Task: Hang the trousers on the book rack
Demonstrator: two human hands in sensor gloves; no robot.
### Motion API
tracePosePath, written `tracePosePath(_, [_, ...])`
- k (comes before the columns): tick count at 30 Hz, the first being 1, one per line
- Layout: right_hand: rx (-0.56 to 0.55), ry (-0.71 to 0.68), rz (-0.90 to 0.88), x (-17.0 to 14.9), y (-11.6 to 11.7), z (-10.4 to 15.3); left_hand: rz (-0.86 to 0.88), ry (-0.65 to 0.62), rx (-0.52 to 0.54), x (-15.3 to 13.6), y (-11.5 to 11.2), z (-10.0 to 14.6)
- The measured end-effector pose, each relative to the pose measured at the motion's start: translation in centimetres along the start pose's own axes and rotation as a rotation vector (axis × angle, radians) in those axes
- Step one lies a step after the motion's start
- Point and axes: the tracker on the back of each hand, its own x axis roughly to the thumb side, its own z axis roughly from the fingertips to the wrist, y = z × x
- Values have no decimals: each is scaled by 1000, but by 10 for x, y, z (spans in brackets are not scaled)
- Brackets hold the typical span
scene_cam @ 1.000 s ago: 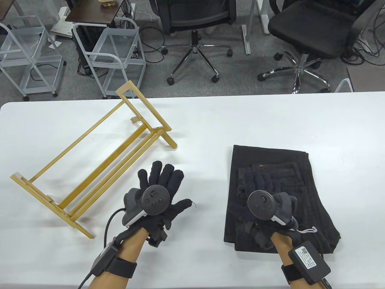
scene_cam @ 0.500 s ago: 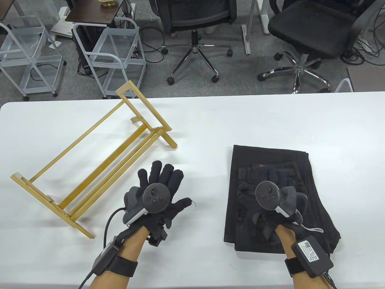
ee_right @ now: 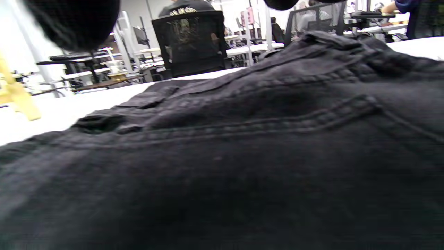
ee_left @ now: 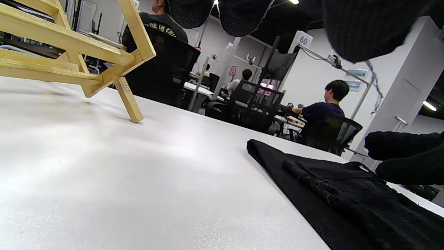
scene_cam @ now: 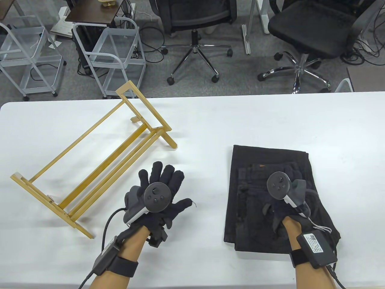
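The black trousers (scene_cam: 255,162) lie folded flat on the right half of the white table (scene_cam: 210,120). The wooden book rack (scene_cam: 149,108) stands at an angle on the left half. My left hand (scene_cam: 164,180) lies flat on the table with fingers spread, between rack and trousers, touching neither. My right hand (scene_cam: 281,192) is spread over the middle of the trousers, gripping nothing. In the left wrist view the rack (ee_left: 69,40) is at upper left and the trousers (ee_left: 347,194) at lower right. The right wrist view is filled by the trousers (ee_right: 242,156), with a fingertip (ee_right: 76,21) at the top.
Beyond the table's far edge stand two office chairs (scene_cam: 195,18) and two metal carts (scene_cam: 114,51). Bare table surface lies between the rack and the trousers and behind the trousers.
My right hand has moved forward and to the right over the trousers. The left hand, the rack and the trousers have stayed put.
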Motion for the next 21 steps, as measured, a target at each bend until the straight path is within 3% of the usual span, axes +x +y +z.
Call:
tracePosePath(14, [127,302,-97,-57,16,-16,26,25,-28,-4,0,-2])
tracePosePath(21, [185,382,-143,-74,21,-17,22,32,-60,-6,-3,-3])
